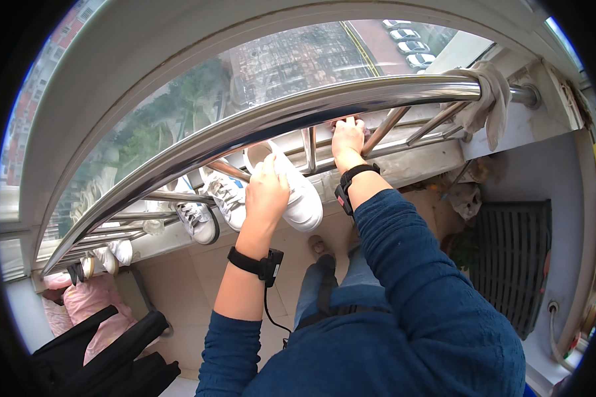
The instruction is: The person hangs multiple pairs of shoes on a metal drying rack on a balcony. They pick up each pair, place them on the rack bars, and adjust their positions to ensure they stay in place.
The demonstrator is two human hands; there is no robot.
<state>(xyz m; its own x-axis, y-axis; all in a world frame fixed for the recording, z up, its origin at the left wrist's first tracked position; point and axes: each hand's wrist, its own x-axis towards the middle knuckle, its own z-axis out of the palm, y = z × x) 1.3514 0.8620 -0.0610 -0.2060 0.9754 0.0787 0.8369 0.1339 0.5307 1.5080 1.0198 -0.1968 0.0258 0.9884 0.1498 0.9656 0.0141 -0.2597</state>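
My left hand [268, 192] grips the near side of a white shoe [302, 196], its fingertips at the shoe's opening. The shoe's toe points toward me, below the curved steel handrail [258, 141]. Left of that hand, a white lace-up sneaker [226, 196] and another with a dark-edged sole [197, 221] rest among the railing bars. My right hand [348, 139] reaches between the bars at the window sill [402, 161], fingers bent. The handrail partly covers its fingertips, and whatever lies under them is too hidden to make out.
A pale cloth [486, 99] is draped over the handrail's right end. More shoes [107, 258] line the far left, above pink fabric [97, 297] and black garments [104, 347]. A dark slatted panel [514, 258] leans at the right. Window glass [288, 64] lies beyond the rail.
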